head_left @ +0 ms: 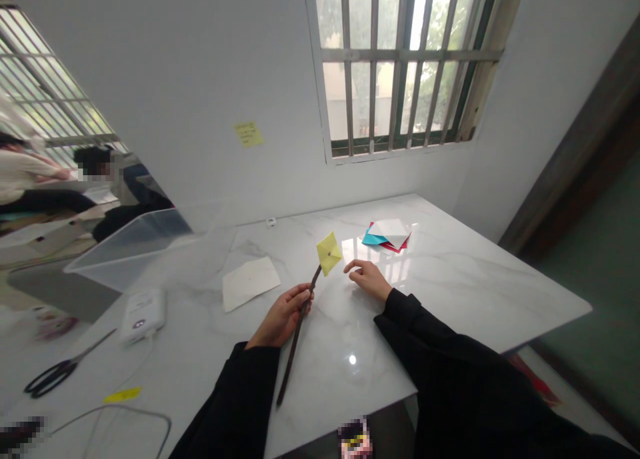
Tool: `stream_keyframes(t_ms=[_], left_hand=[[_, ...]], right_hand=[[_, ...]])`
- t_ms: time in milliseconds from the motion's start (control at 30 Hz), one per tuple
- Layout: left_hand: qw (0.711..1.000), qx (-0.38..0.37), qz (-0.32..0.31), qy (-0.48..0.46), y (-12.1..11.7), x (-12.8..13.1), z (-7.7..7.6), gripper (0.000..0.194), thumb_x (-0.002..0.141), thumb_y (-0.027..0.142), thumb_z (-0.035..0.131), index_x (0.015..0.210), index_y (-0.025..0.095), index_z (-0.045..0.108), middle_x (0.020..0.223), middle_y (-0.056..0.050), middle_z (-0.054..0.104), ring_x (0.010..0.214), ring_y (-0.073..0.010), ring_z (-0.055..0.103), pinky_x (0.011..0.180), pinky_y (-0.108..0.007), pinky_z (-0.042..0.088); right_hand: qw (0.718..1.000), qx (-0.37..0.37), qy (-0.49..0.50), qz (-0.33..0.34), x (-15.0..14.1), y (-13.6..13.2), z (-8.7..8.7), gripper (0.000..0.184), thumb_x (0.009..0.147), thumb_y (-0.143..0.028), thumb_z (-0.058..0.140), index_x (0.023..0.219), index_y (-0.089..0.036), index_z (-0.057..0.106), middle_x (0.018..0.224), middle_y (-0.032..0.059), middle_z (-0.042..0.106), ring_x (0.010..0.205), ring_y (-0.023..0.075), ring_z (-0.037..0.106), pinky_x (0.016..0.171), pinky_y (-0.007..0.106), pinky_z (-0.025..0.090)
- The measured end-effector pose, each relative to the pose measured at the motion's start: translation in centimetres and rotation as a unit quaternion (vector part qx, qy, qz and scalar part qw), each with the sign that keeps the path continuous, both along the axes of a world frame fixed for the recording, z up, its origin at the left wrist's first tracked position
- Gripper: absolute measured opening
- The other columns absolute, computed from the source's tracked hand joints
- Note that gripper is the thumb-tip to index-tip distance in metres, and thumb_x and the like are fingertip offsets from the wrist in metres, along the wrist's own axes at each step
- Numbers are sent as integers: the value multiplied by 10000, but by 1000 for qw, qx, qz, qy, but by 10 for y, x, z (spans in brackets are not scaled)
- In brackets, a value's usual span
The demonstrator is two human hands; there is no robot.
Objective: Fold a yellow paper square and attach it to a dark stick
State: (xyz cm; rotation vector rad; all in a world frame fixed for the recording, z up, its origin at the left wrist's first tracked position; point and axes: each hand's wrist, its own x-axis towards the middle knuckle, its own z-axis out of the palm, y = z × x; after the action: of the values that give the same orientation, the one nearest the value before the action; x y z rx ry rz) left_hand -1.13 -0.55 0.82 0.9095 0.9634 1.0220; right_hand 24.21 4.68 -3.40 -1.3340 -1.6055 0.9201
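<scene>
A thin dark stick (293, 349) is gripped in my left hand (286, 312), fingers and thumb closed round its upper part. At the stick's top end sits a small yellow paper pinwheel (329, 253) with a dark dot at its centre. To the right of the pinwheel, my right hand (369, 280) is held over the table, fingers loosely curved and apart, with nothing seen in them. A sheet of off-white paper (251, 284) lies on the table left of the stick.
Folded red, blue and white papers (389, 234) lie toward the back right of the marble-patterned table (465, 282). At left are scissors (63, 371), a white device (144, 314) with a cable, a yellow strip (123, 394) and a clear plastic bin (130, 246). Other people sit beyond.
</scene>
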Motion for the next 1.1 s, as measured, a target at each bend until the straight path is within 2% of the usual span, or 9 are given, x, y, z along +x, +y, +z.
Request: stream_keyframes(t_ms=[167, 233, 333, 400, 567, 767, 933, 1000, 1100], left_hand=[[1000, 0, -16, 10, -1, 1, -1, 400, 657, 255, 937, 990, 114, 765, 830, -52, 700, 730, -111, 615, 675, -201, 477], [1000, 1, -18, 11, -1, 1, -2, 409, 654, 252, 937, 997, 110, 765, 835, -53, 700, 737, -111, 615, 684, -200, 476], [1000, 9, -9, 6, 0, 1, -2, 399, 664, 254, 931, 996, 112, 761, 829, -51, 698, 733, -112, 609, 680, -198, 476], [1000, 12, -3, 4, 0, 2, -1, 385, 671, 253, 926, 987, 112, 758, 821, -55, 699, 729, -116, 609, 671, -201, 479], [1000, 7, -8, 5, -1, 2, 2, 378, 685, 254, 917, 1001, 117, 760, 834, -61, 705, 739, -119, 617, 676, -205, 487], [1000, 11, -15, 11, -1, 2, 1, 370, 686, 261, 915, 995, 127, 763, 833, -53, 705, 738, -116, 621, 678, -206, 487], [1000, 9, -6, 5, 1, 2, -1, 363, 700, 253, 903, 1004, 125, 753, 834, -53, 706, 719, -109, 615, 663, -200, 490], [1000, 5, -2, -2, 1, 3, -1, 350, 702, 229, 896, 1000, 121, 748, 832, -53, 705, 710, -106, 612, 656, -198, 492], [1000, 2, 3, -13, 1, 4, -1, 324, 708, 197, 884, 987, 112, 744, 833, -56, 706, 699, -105, 612, 646, -197, 496]], right_hand=[[995, 18, 33, -90, 4, 0, 0, 547, 739, -228, 545, 1277, -147, 605, 522, -110, 456, 527, 128, 417, 599, 245, 325], [1000, 14, 18, -19, 6, 0, 2, 436, 749, -241, 539, 1149, -148, 686, 529, -90, 467, 535, 122, 411, 595, 245, 318], [988, -13, -28, 151, 6, -1, 4, 224, 749, -251, 527, 758, -152, 728, 524, -50, 477, 541, 111, 401, 582, 252, 298], [984, -20, -35, 174, 5, -1, 4, 235, 756, -257, 516, 654, -159, 703, 523, -39, 473, 545, 110, 400, 583, 254, 294], [998, -3, -12, 56, 2, 0, 1, 237, 768, -277, 520, 733, -169, 728, 521, -48, 457, 533, 113, 387, 577, 249, 291], [998, 12, 25, -63, 6, -2, 4, 557, 733, -228, 534, 1271, -153, 655, 520, -98, 457, 525, 122, 406, 593, 237, 325], [975, -34, -25, 217, 9, -3, 7, 248, 768, -269, 531, 754, -143, 745, 546, -41, 495, 542, 101, 373, 569, 246, 287], [972, -22, -20, 232, 8, -2, 5, 256, 783, -278, 528, 686, -145, 723, 580, -26, 529, 564, 99, 388, 579, 244, 289], [983, -17, 0, 180, 8, 1, 1, 266, 790, -300, 533, 745, -140, 740, 575, -35, 510, 542, 93, 352, 552, 243, 254]])
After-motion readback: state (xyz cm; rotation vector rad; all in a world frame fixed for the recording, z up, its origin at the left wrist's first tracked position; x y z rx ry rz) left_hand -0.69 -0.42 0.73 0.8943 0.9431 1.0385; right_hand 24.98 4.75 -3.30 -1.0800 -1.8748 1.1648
